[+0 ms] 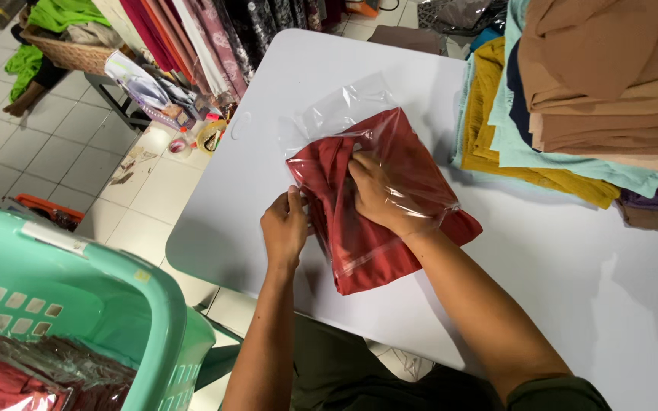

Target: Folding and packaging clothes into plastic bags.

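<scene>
A folded dark red cloth point(359, 243) lies on the white table point(573, 281), partly inside a clear plastic bag point(344, 106). My right hand point(378, 194) is pushed into the bag's mouth and presses on the cloth under the plastic. My left hand point(285, 228) grips the left edge of the bag and cloth. The bag's far end is empty and puffed up toward the back of the table.
A tall stack of folded cloths point(588, 91) in tan, mint and mustard stands at the table's right rear. A mint green laundry basket point(78, 304) with bagged red cloths sits at lower left. Hanging fabrics point(207, 30) and a wicker basket point(70, 53) stand beyond on the tiled floor.
</scene>
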